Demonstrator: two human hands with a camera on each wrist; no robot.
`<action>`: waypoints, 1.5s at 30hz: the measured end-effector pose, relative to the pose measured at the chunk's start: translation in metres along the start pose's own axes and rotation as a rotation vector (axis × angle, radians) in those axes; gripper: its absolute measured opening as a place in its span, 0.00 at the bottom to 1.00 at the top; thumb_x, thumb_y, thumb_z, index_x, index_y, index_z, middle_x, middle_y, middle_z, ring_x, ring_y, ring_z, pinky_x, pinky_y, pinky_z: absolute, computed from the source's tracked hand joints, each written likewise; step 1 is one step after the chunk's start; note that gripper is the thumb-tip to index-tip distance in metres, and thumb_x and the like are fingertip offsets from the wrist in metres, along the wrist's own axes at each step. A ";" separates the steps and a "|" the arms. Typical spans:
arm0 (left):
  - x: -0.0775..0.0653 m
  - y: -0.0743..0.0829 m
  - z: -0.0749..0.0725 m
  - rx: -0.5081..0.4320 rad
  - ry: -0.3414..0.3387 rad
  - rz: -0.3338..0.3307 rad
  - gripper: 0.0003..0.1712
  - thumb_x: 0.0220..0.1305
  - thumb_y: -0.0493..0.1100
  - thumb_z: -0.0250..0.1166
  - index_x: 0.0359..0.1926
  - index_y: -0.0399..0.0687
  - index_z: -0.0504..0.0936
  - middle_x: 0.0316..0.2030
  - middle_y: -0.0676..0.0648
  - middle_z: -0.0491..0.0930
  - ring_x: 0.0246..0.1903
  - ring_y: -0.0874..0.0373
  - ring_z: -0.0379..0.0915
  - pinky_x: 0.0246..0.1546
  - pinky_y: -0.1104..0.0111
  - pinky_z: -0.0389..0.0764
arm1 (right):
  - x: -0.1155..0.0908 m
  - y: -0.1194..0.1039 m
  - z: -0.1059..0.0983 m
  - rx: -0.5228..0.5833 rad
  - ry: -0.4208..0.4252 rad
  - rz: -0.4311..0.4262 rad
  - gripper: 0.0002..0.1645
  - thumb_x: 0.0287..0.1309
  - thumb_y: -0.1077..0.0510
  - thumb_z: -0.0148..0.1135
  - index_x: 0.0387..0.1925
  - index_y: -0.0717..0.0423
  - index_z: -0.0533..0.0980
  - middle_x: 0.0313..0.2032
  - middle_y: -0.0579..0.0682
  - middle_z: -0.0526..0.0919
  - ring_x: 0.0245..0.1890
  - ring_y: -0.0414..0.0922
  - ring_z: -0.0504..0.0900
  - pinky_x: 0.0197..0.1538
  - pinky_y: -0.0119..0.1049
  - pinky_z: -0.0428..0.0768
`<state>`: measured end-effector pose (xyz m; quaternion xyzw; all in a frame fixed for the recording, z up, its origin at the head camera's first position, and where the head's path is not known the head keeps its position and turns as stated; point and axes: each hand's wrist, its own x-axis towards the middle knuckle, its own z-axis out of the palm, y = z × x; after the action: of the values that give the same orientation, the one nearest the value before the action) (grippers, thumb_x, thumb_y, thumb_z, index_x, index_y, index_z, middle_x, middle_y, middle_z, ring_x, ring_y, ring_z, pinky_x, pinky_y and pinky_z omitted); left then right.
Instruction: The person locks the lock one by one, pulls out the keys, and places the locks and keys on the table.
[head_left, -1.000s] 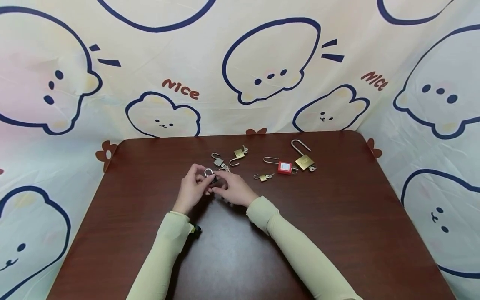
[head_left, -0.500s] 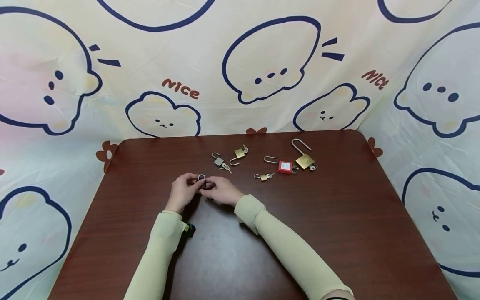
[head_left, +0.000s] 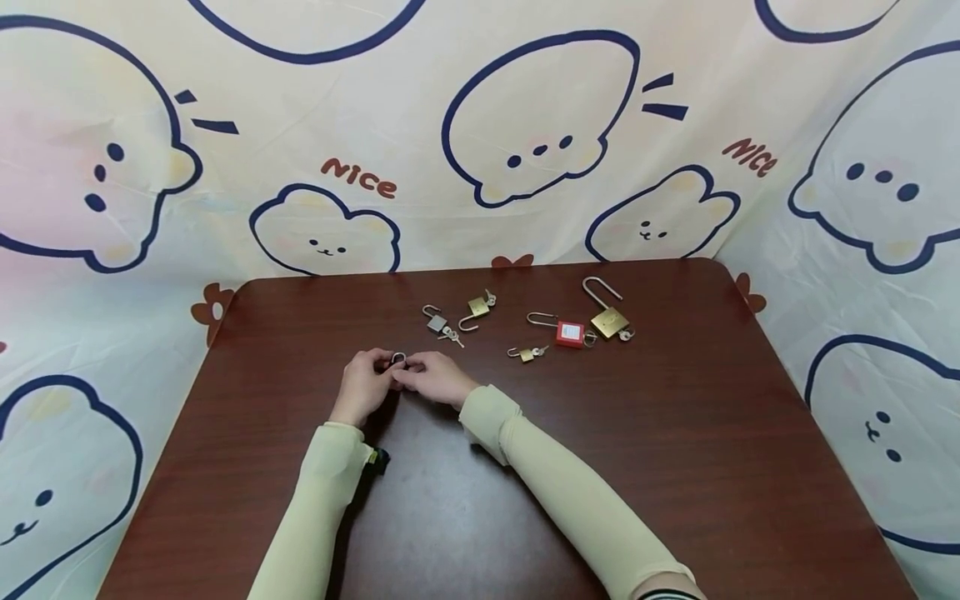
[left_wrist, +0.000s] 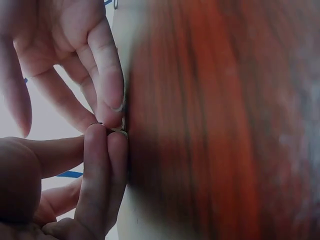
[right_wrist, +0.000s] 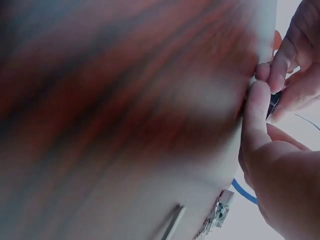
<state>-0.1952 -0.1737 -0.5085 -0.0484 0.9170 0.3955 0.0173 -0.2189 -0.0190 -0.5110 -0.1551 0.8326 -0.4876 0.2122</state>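
Over the left part of the table in the head view, both hands meet at a small black padlock with a rounded silver shackle. The left hand grips the lock from the left. From the other side, the right hand pinches at it with thumb and fingertips. Fingers hide most of the lock; in the right wrist view a bit of its black body shows between the fingertips. Whether a key is between the right fingers cannot be made out. In the left wrist view the fingertips of both hands come together low over the tabletop.
Beyond the hands lie a grey padlock with keys and a brass padlock. Farther right are a small brass padlock, a red padlock and a large brass padlock. A printed cloth surrounds the brown table.
Both hands have moved left and slightly toward the person with the black padlock, mostly in the first half second. The grey padlock's keys have come into full view. The loose padlocks stay put.
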 end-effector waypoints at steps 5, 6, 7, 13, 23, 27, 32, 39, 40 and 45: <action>-0.001 -0.002 -0.001 0.009 -0.009 0.002 0.21 0.65 0.46 0.64 0.55 0.38 0.81 0.43 0.36 0.78 0.42 0.46 0.75 0.47 0.53 0.80 | 0.000 -0.001 0.003 -0.011 -0.003 0.020 0.18 0.62 0.46 0.62 0.45 0.53 0.83 0.32 0.47 0.87 0.30 0.35 0.79 0.35 0.26 0.74; -0.001 -0.002 -0.002 0.012 -0.010 0.006 0.21 0.65 0.46 0.65 0.55 0.39 0.81 0.43 0.36 0.78 0.42 0.46 0.75 0.46 0.53 0.80 | 0.000 -0.001 0.003 -0.013 -0.005 0.020 0.18 0.62 0.46 0.62 0.45 0.54 0.83 0.32 0.48 0.87 0.30 0.35 0.78 0.34 0.26 0.73; -0.001 -0.002 -0.002 0.018 -0.009 0.009 0.21 0.65 0.45 0.65 0.55 0.39 0.81 0.42 0.36 0.78 0.41 0.47 0.76 0.46 0.53 0.80 | 0.000 -0.001 0.003 -0.014 -0.006 0.020 0.18 0.62 0.47 0.62 0.46 0.54 0.83 0.32 0.48 0.87 0.29 0.35 0.78 0.33 0.25 0.73; -0.001 -0.004 -0.005 0.093 0.008 0.053 0.21 0.63 0.44 0.67 0.55 0.40 0.81 0.41 0.36 0.79 0.42 0.44 0.75 0.47 0.51 0.79 | 0.000 -0.004 0.002 -0.065 -0.019 -0.009 0.19 0.63 0.49 0.61 0.49 0.55 0.82 0.34 0.49 0.86 0.32 0.35 0.78 0.35 0.25 0.73; 0.004 -0.008 -0.007 0.061 -0.004 0.090 0.21 0.61 0.44 0.68 0.54 0.40 0.82 0.43 0.36 0.80 0.46 0.44 0.72 0.50 0.48 0.74 | 0.001 -0.005 -0.001 -0.154 -0.045 -0.055 0.18 0.63 0.50 0.60 0.50 0.53 0.81 0.40 0.49 0.85 0.39 0.37 0.78 0.45 0.30 0.77; 0.004 -0.011 -0.007 0.023 -0.018 0.057 0.22 0.61 0.44 0.68 0.55 0.41 0.81 0.42 0.37 0.80 0.43 0.47 0.72 0.45 0.54 0.77 | 0.001 -0.004 -0.001 -0.194 -0.054 -0.080 0.18 0.63 0.50 0.60 0.51 0.53 0.81 0.42 0.50 0.85 0.40 0.37 0.79 0.47 0.30 0.78; 0.001 -0.010 -0.006 0.000 -0.035 0.012 0.22 0.63 0.47 0.67 0.56 0.44 0.80 0.42 0.39 0.77 0.34 0.50 0.76 0.32 0.63 0.81 | -0.001 -0.004 -0.006 -0.194 -0.053 -0.086 0.21 0.63 0.52 0.60 0.55 0.56 0.79 0.45 0.52 0.86 0.43 0.39 0.80 0.51 0.32 0.79; -0.003 -0.007 -0.008 -0.002 -0.038 -0.001 0.22 0.65 0.49 0.65 0.56 0.45 0.79 0.43 0.39 0.76 0.30 0.52 0.77 0.30 0.62 0.83 | 0.002 0.005 -0.042 -0.278 0.151 -0.132 0.21 0.63 0.55 0.61 0.56 0.56 0.79 0.45 0.54 0.83 0.42 0.44 0.79 0.51 0.40 0.80; -0.003 -0.007 -0.008 0.006 -0.035 0.003 0.22 0.65 0.50 0.65 0.57 0.45 0.79 0.43 0.39 0.76 0.33 0.50 0.77 0.34 0.60 0.83 | 0.003 0.005 -0.047 -0.305 0.176 -0.134 0.21 0.63 0.55 0.61 0.57 0.55 0.78 0.46 0.54 0.82 0.42 0.45 0.79 0.51 0.41 0.80; -0.005 -0.005 -0.008 0.069 -0.005 0.038 0.24 0.63 0.50 0.66 0.56 0.44 0.79 0.47 0.38 0.76 0.47 0.44 0.72 0.50 0.47 0.76 | 0.001 0.011 -0.059 -0.501 0.142 -0.106 0.25 0.65 0.53 0.59 0.63 0.49 0.74 0.59 0.55 0.72 0.52 0.48 0.76 0.58 0.46 0.77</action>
<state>-0.1894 -0.1824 -0.5067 -0.0294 0.9307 0.3642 0.0136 -0.2501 0.0298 -0.4951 -0.2115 0.9309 -0.2861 0.0825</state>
